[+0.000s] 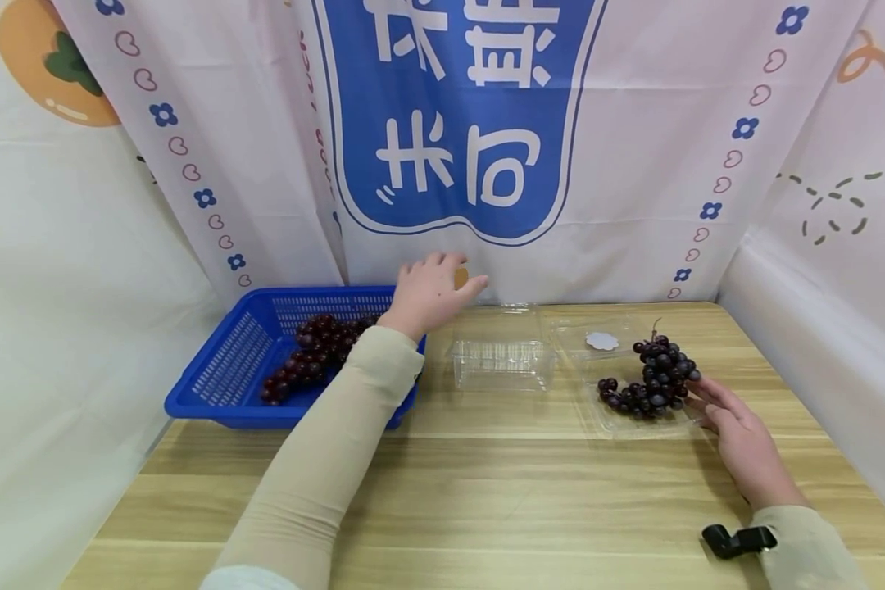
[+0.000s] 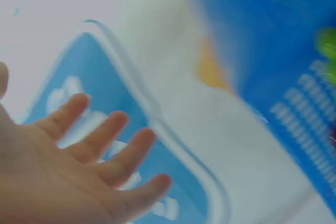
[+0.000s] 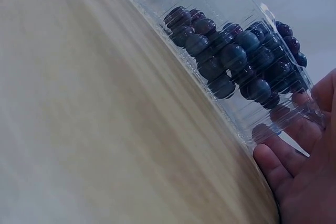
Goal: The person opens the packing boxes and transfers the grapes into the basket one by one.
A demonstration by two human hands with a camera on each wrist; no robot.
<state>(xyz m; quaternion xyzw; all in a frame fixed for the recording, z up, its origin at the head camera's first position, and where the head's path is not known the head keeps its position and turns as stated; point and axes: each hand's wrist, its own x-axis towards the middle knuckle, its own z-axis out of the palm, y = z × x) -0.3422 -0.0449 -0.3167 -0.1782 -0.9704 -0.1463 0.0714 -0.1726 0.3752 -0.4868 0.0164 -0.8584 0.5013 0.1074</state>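
My left hand (image 1: pixel 431 297) is raised over the right end of a blue plastic basket (image 1: pixel 214 401), with its fingers spread and nothing in them. Inside the basket lie bunches of dark red grapes (image 1: pixel 313 352). On the right, my right hand (image 1: pixel 748 447) touches the end wall of a clear plastic container (image 3: pixel 247 121) with relaxed fingers. A bunch of dark purple grapes (image 1: pixel 660 377) sits in this container, its stem pointing up. The right wrist view shows these grapes through the clear wall, with fingertips (image 3: pixel 268 156) against the outside.
A second clear plastic container (image 1: pixel 501 365) stands with its lid up between the basket and the grape container. A white label (image 1: pixel 601 340) is on the grape container's lid. Behind the wooden table (image 1: pixel 531 500) hangs a printed white cloth (image 1: pixel 634 164).
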